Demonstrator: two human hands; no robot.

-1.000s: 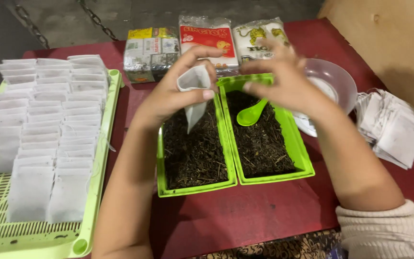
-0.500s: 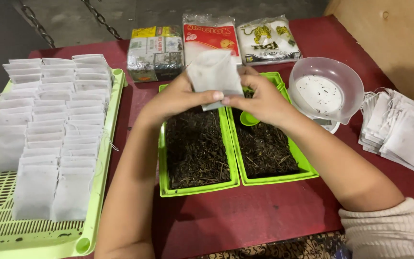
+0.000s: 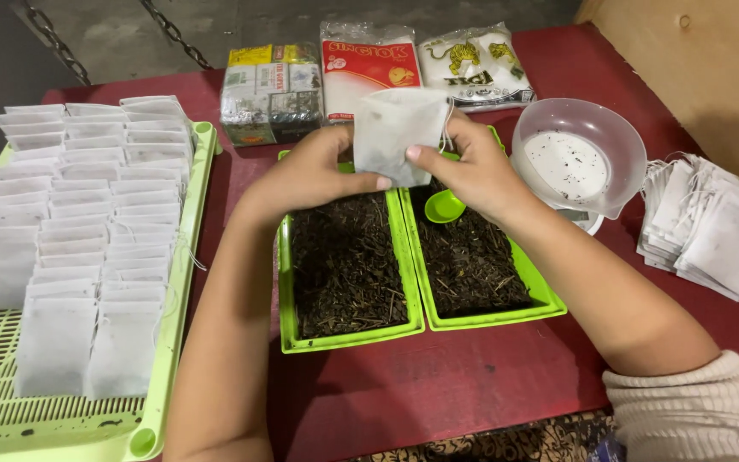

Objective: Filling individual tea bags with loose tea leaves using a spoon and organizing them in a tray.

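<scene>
A second ago the left hand [image 3: 314, 175] alone holds the white filter bag [image 3: 398, 135] tilted low over the left tray of loose tea [image 3: 348, 269], while the right hand [image 3: 468, 171] hovers spread above the green scoop [image 3: 443, 206]. Now both hands pinch the bag's sides, raised upright above the trays.

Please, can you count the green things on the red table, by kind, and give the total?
Green trays with dark loose leaves: 2, left one and right one
Pale green slotted tray holding white bags: 1
Green scoop: 1
Total: 4
</scene>
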